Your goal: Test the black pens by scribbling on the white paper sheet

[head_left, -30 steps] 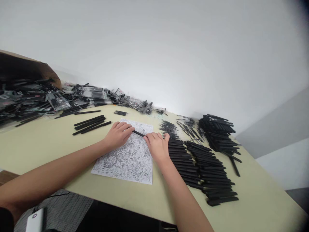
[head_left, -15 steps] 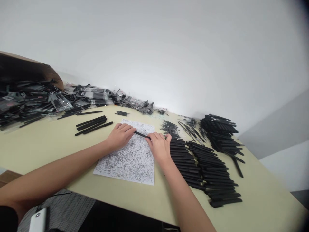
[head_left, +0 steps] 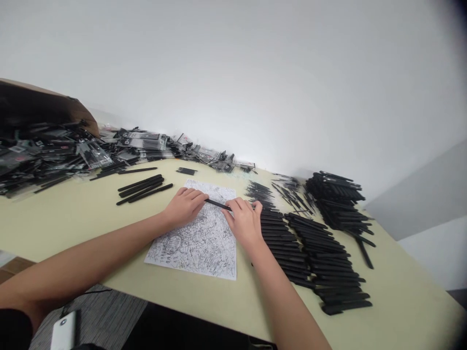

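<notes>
A black pen is held level between my two hands, above a sheet of paper covered in dark scribbles. The fingers of my left hand are closed round its left end. My right hand grips it farther right, with the fingertips pinched on the barrel. Both ends of the pen are hidden by my fingers. Just right of my right hand, rows of black pens lie side by side. Left of the paper is a small group of black pens.
Packaged pens and clear wrappers are heaped along the wall and by a cardboard box. Thin refills lie behind the pen rows. A pile of black pens stands at the right. Short black pieces lie behind the paper.
The view has shifted slightly, so everything sits a little farther right. Both hands keep their grip on the pen, with hardly any other visible movement.
</notes>
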`<state>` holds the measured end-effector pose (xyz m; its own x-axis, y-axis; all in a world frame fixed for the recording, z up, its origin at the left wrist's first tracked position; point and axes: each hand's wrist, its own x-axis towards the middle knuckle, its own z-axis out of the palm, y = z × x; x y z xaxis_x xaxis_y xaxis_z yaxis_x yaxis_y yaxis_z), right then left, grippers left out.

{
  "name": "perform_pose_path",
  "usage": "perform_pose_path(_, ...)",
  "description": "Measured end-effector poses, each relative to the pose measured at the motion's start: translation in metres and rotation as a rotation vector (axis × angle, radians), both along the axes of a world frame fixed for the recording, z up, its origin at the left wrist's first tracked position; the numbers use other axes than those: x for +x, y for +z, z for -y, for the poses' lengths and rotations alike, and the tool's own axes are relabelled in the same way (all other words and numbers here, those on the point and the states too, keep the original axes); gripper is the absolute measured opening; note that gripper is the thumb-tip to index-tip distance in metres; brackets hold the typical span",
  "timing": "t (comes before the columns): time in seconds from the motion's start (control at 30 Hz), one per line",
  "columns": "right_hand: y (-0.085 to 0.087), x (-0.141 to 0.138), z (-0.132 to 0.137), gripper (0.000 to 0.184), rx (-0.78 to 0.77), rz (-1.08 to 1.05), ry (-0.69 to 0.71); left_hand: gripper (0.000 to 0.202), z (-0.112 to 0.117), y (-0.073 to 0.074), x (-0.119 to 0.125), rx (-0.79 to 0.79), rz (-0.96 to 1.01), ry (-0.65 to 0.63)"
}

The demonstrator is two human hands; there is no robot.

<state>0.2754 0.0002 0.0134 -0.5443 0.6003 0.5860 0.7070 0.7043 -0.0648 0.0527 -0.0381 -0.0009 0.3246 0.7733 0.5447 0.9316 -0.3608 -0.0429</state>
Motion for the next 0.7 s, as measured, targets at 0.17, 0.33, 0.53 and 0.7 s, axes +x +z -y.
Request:
perform_pose_path(0.17,-0.0005,-0.0013,0.0015,0.025,-0.039,0.040,-0.014,0.029,0.0005,0.0016,0.0006,-0.009,-0.006,0.002)
perform_pose_path(0.33,-0.0013,-0.0025,0.0016,0.026,-0.090,0.098,-0.031,0.030,0.0010,0.0009,0.0015,-0.032,-0.014,0.001)
perform_pose_path(0.53,-0.0008,-0.0032,0.0020,0.026,-0.115,0.112,-0.038,0.030,0.0010,0.0033,0.0028,-0.046,-0.019,-0.005)
perform_pose_path(0.7,-0.0010,-0.0028,0.0013,0.023,-0.123,0.123,-0.044,0.029,0.0001,-0.0060,-0.0006,-0.046,-0.023,-0.003)
